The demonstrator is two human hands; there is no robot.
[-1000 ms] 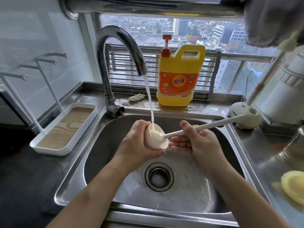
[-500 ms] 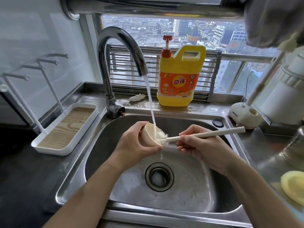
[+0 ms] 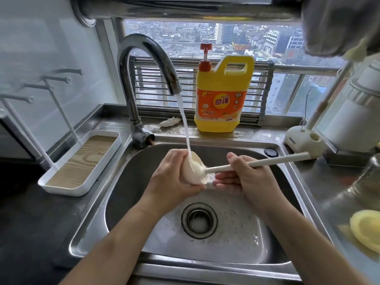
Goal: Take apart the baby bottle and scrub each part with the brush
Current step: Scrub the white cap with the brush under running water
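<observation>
Head view: steel sink (image 3: 131, 188), tap (image 3: 125, 79) running into it. Above the basin, right hand (image 3: 244, 179) pinches the white brush (image 3: 257, 162) by its handle. Left hand (image 3: 171, 175) fingers curl round a cream cup-shaped bottle part (image 3: 194, 171), possibly the cap, with the bristles inside, under the stream.

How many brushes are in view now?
2: one brush in the right hand, head inside the cup-shaped part; a second brush stands in the holder at right, head blurred.

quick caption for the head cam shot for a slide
Left hand holds a cream cup-shaped bottle part under the running tap while the right hand scrubs inside it with a brush.
</observation>
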